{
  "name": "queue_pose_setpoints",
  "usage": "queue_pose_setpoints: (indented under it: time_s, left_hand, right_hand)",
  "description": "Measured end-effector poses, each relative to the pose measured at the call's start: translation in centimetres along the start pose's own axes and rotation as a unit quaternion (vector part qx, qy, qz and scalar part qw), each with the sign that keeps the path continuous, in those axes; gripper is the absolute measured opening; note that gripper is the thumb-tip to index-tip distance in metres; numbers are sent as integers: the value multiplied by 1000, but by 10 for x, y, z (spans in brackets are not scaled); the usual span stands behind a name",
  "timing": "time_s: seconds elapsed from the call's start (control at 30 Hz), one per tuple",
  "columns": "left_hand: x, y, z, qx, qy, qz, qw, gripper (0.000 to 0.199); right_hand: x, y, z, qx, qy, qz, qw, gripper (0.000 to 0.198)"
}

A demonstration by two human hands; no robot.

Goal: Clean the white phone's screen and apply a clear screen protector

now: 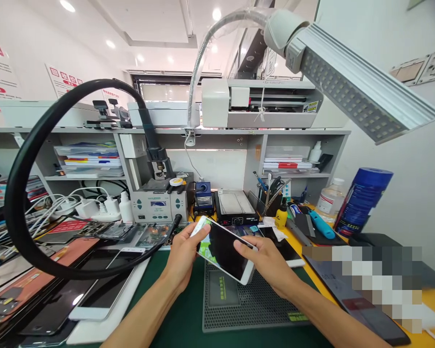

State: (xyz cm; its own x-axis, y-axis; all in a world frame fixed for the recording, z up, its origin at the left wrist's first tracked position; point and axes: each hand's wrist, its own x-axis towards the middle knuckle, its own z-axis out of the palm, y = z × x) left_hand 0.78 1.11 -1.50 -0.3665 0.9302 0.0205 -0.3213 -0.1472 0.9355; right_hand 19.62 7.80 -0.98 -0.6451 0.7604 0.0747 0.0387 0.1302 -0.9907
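Note:
A white-framed smartphone (pixel 223 251) is held tilted in the air by both hands, its dark screen facing me. My left hand (pixel 184 249) grips the left end, thumb on the front, where a green patch shows beside the thumb. The right end is in my right hand (pixel 263 258), with that thumb resting on the glass. Fingers behind the phone are hidden. Beneath it lies a grey perforated work mat (pixel 253 309) on a dark green surface (pixel 170 314).
Phones and tablets (pixel 105 290) are stacked at the left, under a looping black hose (pixel 12 193). A soldering station (pixel 159 205) and a heating plate (pixel 235 203) stand behind. At the right are a tool holder (pixel 271 195), a bottle (pixel 329 200) and a large tablet (pixel 348 290). An LED lamp (pixel 355 92) hangs overhead.

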Motion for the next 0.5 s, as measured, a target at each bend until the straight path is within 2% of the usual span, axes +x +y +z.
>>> queue_pose_setpoints:
  time_s: [0.17, 0.37, 0.5]
  left_hand:
    - [3, -1, 0, 10, 19, -14, 1000, 39]
    - [3, 0, -2, 20, 28, -29, 999, 37]
    - [0, -1, -2, 33, 13, -39, 999, 38]
  right_hand:
    - [2, 7, 0, -17, 1, 4, 1000, 43]
    - [4, 6, -1, 99, -28, 75, 992, 53]
    - [1, 0, -3, 40, -82, 78, 993, 43]
